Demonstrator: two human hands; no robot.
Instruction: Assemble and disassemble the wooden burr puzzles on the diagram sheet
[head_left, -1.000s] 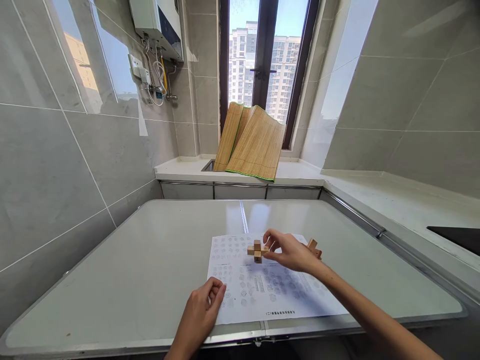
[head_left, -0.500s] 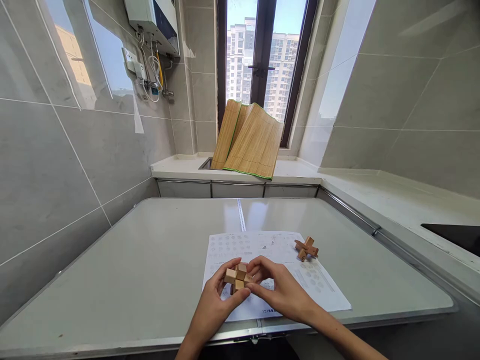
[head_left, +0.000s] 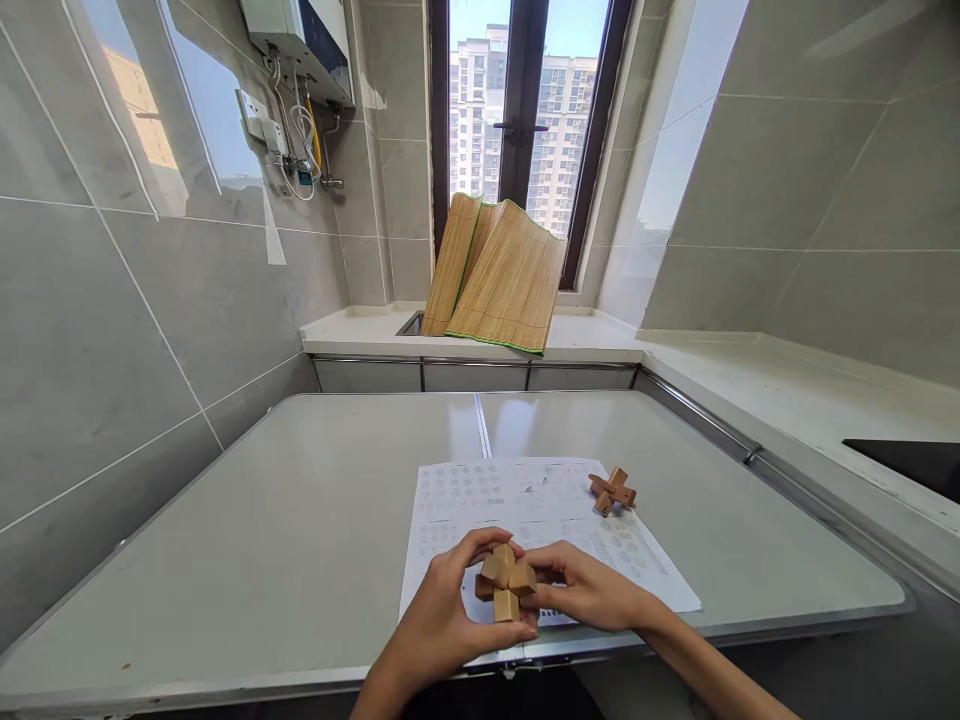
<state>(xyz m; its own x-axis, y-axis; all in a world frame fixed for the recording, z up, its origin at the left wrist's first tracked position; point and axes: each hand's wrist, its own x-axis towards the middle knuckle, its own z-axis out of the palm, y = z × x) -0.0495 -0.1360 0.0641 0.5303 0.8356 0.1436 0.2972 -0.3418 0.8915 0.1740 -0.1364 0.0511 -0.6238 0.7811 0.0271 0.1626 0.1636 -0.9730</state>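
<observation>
A light wooden block puzzle (head_left: 505,580), made of several crossed pieces, is held between both hands above the table's front edge. My left hand (head_left: 450,605) wraps round its left side, with fingers over the top and the thumb below. My right hand (head_left: 592,588) grips the puzzle's right side between thumb and fingers. Beneath them a white printed sheet (head_left: 510,490) lies on the table. A darker brown wooden puzzle (head_left: 613,491), also of crossed pieces, rests at the sheet's right edge.
The pale folding table (head_left: 300,520) has a seam down its middle. Behind it a bamboo mat (head_left: 514,280) leans over a white ledge (head_left: 600,340) by the window. A white counter (head_left: 787,390) runs along the right, and a tiled wall (head_left: 97,330) stands on the left.
Both hands have moved a little right and nearer with the light puzzle. It has been turned, showing different block ends. My left hand is spread wider round it. The brown puzzle stays on the sheet.
</observation>
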